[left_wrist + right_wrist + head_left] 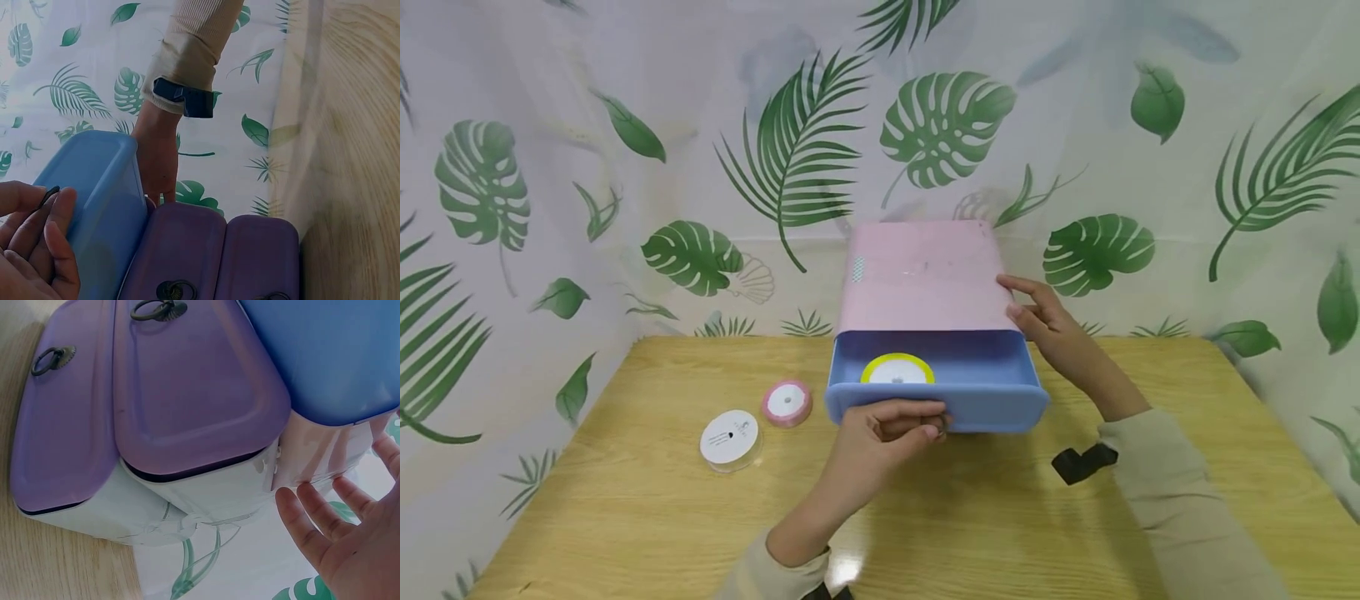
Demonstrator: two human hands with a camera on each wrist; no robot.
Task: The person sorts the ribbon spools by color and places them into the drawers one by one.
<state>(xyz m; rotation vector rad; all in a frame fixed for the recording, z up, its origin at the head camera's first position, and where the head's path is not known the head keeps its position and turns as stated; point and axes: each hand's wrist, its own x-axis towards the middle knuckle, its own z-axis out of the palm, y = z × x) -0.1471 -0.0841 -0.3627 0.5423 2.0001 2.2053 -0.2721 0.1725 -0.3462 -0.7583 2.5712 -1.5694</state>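
Observation:
A blue drawer [992, 410] stands pulled out of a cabinet with a pink top [925, 292]. Inside it lies a round spool with a yellow rim [897, 367], partly hidden by the drawer front. My left hand [880, 446] pinches the dark ring pull [49, 196] at the drawer's front. Against the cabinet's right side rests my right hand [1056, 329], its fingers fairly straight in the right wrist view. Below the blue drawer, the wrist views show two purple drawers, a wider one [200, 381] and a narrower one [65, 431], both nearly closed and with ring pulls.
On the wooden table [647, 533], left of the cabinet, lie a pink-rimmed spool [787, 402] and a white spool [730, 437] with small print on top. A leaf-patterned cloth [692, 167] hangs behind the cabinet and along the sides.

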